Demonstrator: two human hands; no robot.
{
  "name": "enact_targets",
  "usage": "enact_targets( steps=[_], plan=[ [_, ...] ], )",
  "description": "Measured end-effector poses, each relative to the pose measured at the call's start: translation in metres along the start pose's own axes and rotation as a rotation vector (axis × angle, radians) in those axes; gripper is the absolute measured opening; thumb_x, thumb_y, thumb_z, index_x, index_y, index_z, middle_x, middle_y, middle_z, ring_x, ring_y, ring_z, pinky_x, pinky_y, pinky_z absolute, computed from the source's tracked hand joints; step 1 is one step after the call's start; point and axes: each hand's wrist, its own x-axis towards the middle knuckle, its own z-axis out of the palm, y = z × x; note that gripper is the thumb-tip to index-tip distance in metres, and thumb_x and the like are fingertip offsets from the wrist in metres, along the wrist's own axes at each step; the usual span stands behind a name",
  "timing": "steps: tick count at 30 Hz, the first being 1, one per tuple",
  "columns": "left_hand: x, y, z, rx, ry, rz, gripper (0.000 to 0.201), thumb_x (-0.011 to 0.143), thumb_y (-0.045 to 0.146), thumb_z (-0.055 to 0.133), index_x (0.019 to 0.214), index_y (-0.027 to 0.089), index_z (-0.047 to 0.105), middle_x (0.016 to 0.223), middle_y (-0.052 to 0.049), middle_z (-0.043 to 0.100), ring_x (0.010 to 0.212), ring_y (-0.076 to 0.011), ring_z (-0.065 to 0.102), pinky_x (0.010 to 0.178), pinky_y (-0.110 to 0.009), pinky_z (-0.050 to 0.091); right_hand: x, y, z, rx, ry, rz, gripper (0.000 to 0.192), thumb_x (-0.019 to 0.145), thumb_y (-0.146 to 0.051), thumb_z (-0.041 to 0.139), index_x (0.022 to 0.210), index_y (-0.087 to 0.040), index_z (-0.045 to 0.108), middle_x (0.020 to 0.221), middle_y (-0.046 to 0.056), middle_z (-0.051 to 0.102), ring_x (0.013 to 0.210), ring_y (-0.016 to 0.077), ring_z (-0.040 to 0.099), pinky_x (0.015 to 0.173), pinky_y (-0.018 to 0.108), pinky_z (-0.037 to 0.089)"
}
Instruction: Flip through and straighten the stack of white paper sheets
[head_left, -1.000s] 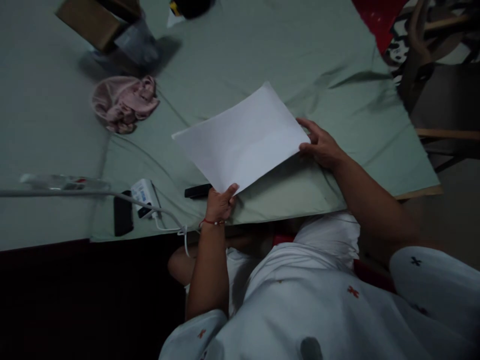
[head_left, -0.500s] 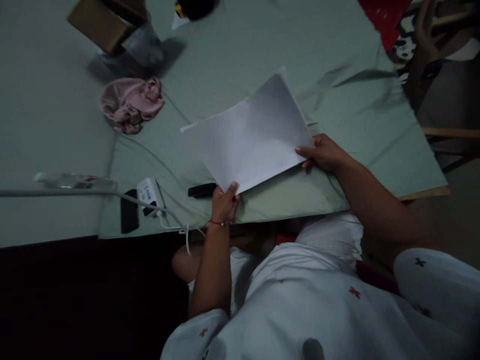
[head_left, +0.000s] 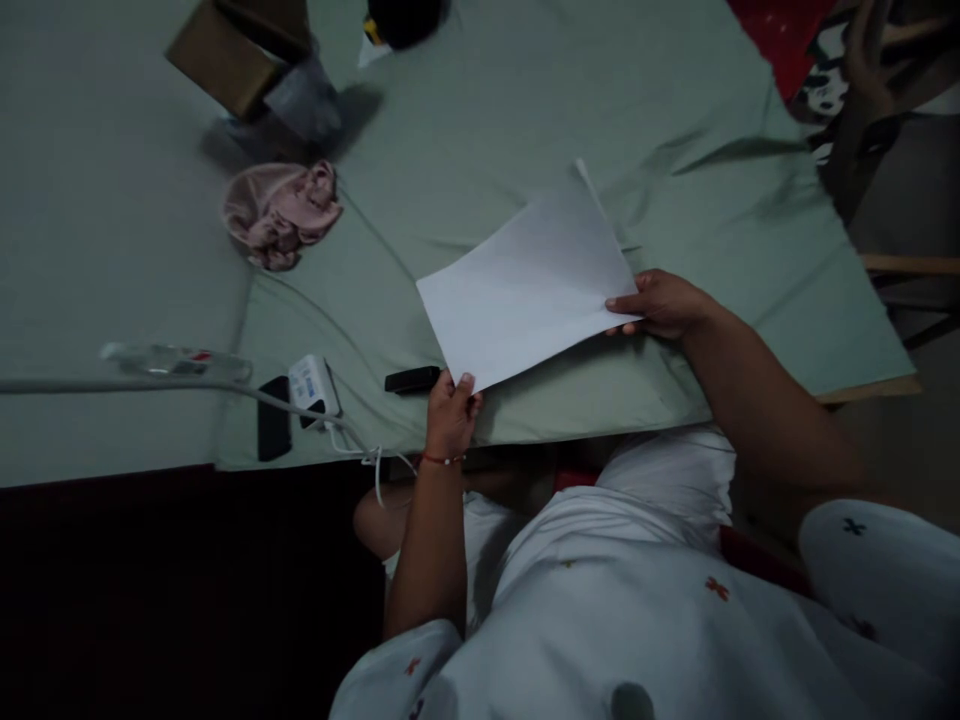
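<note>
My left hand (head_left: 451,410) has its grip pinched shut on the near corner of the white paper sheet (head_left: 529,290), thumb on top and fingers curled under the edge. My right hand (head_left: 664,303) grasps the sheet's right edge the same way, fingers closed along the underside and thumb laid on the top face. Between the two grips the sheet is lifted off the worktop (head_left: 487,130), with its far corner raised and tilted away from me over the green cloth.

Just left of my left grip lies a small black bar-shaped object (head_left: 412,379), and further left a white charger (head_left: 315,385) with its cable, then a dark phone (head_left: 274,431). Well beyond the left grip a crumpled pink cloth (head_left: 281,214) rests on the cloth. Past it stands a brown cardboard box (head_left: 232,50), tilted; I cannot tell what is in it.
</note>
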Motion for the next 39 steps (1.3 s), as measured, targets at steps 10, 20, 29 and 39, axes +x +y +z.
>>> enact_targets(
  steps=[10, 20, 29, 39],
  plan=[
    [-0.034, -0.015, -0.059, 0.366, 0.365, 0.323, 0.032, 0.083, 0.041, 0.078, 0.104, 0.02, 0.066, 0.072, 0.003, 0.064, 0.059, -0.0105, 0.057, 0.055, -0.02, 0.043, 0.002, 0.008, 0.024, 0.104, 0.011, 0.004, 0.027, 0.066, -0.027, 0.097, 0.079, -0.021, 0.075, 0.079, 0.006, 0.077, 0.064, 0.0208, 0.074, 0.051, 0.027, 0.067],
    [0.011, 0.003, -0.078, 1.23, 0.288, 0.604, 0.062, 0.082, 0.014, 0.066, 0.143, 0.023, 0.067, 0.16, -0.016, 0.057, 0.157, -0.0389, 0.039, 0.131, -0.062, 0.019, 0.004, 0.01, 0.033, 0.108, 0.064, 0.037, 0.025, 0.069, -0.019, 0.095, 0.082, -0.017, 0.073, 0.077, 0.008, 0.075, 0.062, 0.0219, 0.074, 0.052, 0.03, 0.068],
    [0.017, -0.005, -0.074, 1.253, 0.246, 0.638, 0.052, 0.091, 0.021, 0.063, 0.142, 0.02, 0.069, 0.143, -0.017, 0.067, 0.14, -0.033, 0.055, 0.124, -0.054, 0.039, 0.001, 0.005, 0.042, 0.083, 0.113, 0.06, 0.013, 0.08, -0.008, 0.082, 0.079, -0.015, 0.071, 0.069, 0.006, 0.074, 0.055, 0.0148, 0.07, 0.049, 0.02, 0.061],
    [0.001, -0.006, -0.065, 1.231, 0.198, 0.645, 0.075, 0.083, 0.013, 0.058, 0.157, 0.021, 0.056, 0.166, -0.015, 0.052, 0.158, -0.0317, 0.041, 0.133, -0.052, 0.025, 0.004, 0.009, 0.037, 0.081, 0.152, 0.022, 0.019, 0.077, -0.012, 0.087, 0.083, -0.016, 0.07, 0.074, 0.007, 0.074, 0.057, 0.0171, 0.071, 0.049, 0.025, 0.063]
  ],
)
